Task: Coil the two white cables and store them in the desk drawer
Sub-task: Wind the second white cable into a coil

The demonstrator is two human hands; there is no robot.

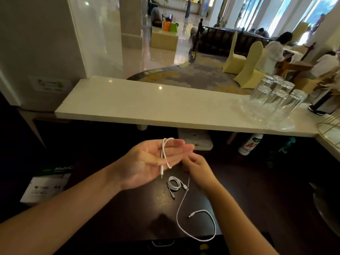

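Two cables point(173, 184) point(196, 234), two hands point(152, 162) point(199, 167), six glasses point(280, 100).

White marble counter point(147, 107), glossy lobby floor point(165, 54), cream-covered chairs point(248, 65), bright windows point(283, 13)

A white cable point(163, 151) loops over the left fingers point(177, 144). Just under the fingers lies a second white cable point(173, 184), coiled, on a dark brown surface point(119, 208) with faint wood grain. Left of the fingers sits a white-and-green box point(47, 184); far beyond, a grey-and-yellow patterned carpet point(184, 76).
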